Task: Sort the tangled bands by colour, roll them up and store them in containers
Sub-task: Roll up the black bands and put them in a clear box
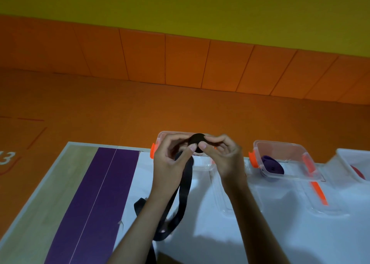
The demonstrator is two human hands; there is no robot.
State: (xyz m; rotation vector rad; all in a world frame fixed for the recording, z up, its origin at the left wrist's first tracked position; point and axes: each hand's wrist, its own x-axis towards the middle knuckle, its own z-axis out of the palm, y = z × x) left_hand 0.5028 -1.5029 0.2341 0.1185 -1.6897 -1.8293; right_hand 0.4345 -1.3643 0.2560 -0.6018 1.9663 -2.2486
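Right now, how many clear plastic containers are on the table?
3: one behind the hands, one right of it holding a rolled purple band, and one cut off at the right edge. More may lie beyond the frame.

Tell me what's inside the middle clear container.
The middle container holds one rolled purple band against its near-left wall. Nothing else shows inside it, though that near wall blurs the roll's underside.

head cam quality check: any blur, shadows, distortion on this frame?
Head view: dim, warm cast; hard arm shadows on the white sheet; slight motion blur on both hands and the black band; wide-angle tilt bends the wall line; far-right container soft.
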